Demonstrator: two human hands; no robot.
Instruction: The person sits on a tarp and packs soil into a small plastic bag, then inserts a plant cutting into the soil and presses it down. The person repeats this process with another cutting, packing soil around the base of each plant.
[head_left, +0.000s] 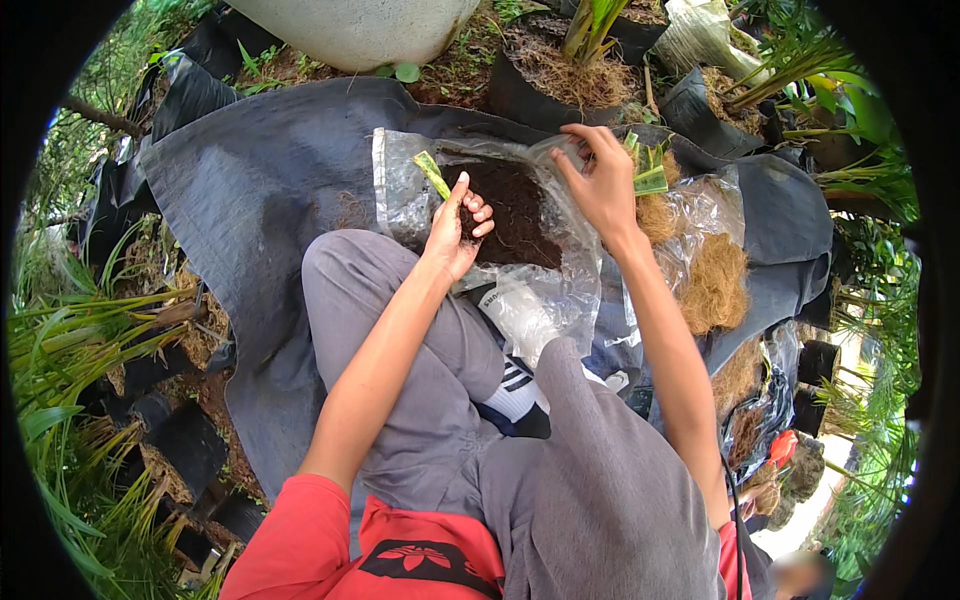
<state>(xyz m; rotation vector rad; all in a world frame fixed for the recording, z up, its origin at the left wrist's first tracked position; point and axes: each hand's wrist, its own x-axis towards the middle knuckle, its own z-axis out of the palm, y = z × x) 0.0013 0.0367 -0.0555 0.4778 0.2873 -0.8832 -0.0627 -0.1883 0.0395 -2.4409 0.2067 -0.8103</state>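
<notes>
My left hand (459, 229) is closed around the lower end of a variegated green-and-yellow leaf cutting (432, 174), with dark soil in the palm. It is above a clear plastic bag (581, 281) spread before my knees, on which lies a patch of dark, fibrous soil (517, 210). At the far right edge of that bag, my right hand (604, 169) pinches the plastic between thumb and fingers. More leaf cuttings (651, 181) lie just right of this hand, beside clumps of brown coconut fibre (716, 285).
A dark ground sheet (255, 195) lies under everything. Potted plants in black grow bags (540, 86) stand beyond it, and others (184, 446) line the left. A big pale pot (360, 30) is at the top. Another person (799, 574) is at the lower right.
</notes>
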